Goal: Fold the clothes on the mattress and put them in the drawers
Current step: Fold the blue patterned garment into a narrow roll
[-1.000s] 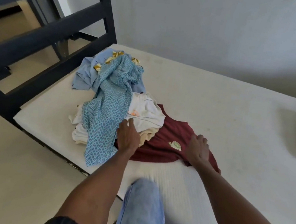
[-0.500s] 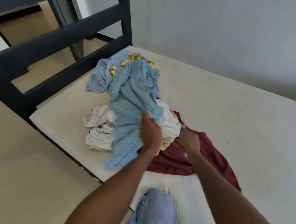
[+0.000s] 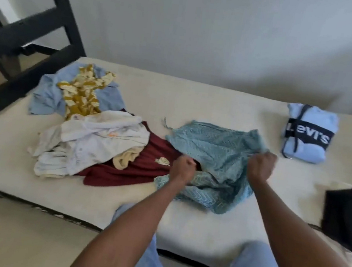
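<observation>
From the head view, the left hand and the right hand are both fisted on the teal zigzag-patterned garment, held apart from each other with the cloth bunched between them. The garment lies partly on the bare mattress and partly over the edge of the maroon shirt, just right of the unfolded pile: a white garment, a mustard-and-cream patterned piece and a light blue shirt. A folded light blue Levi's top sits well apart toward the far right, and a black item lies at the right edge.

The step in hand appears to be spreading the teal garment flat before folding. To do it well, the hands probably need to find matching corners or seams, draw them apart until the fabric is taut, and lay it on bare mattress clear of the maroon shirt, so nothing drags along. Smoothing wrinkles before the first fold should keep the edges square. No drawers are visible here.
</observation>
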